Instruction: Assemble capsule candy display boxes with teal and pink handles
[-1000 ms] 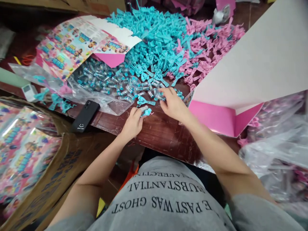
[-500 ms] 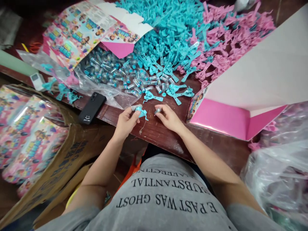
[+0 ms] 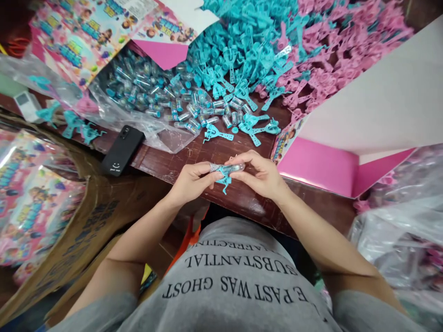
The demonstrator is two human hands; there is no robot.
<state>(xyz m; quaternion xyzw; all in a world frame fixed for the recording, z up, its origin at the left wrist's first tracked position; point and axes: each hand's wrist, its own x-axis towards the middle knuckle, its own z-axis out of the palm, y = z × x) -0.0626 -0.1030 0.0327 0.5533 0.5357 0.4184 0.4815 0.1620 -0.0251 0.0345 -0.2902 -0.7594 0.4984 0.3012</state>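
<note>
My left hand [image 3: 190, 183] pinches a light-blue plastic toy part [image 3: 225, 179] with a small crank sticking out toward my body. My right hand [image 3: 263, 175] grips a transparent capsule-shaped tube [image 3: 238, 167] between thumb and fingers. The tube lies level against the blue part, and the two hands almost meet over the table edge. Fingers hide how the pieces join. Just beyond my hands lie a loose blue toy part [image 3: 217, 133] and a small blue toothed disc [image 3: 235, 130].
Small capped tubes [image 3: 166, 99] spill from a tipped printed box [image 3: 93, 32]. Behind are heaps of blue parts [image 3: 249, 41] and pink parts [image 3: 332, 69]. An open pink-lined box [image 3: 318, 161] stands right; a black phone [image 3: 122, 150] lies left. A carton [image 3: 83, 221] sits below the left edge.
My hands, apart before, have come together, bringing the transparent tube against the blue toy part. Both have shifted right, and the view has moved slightly.
</note>
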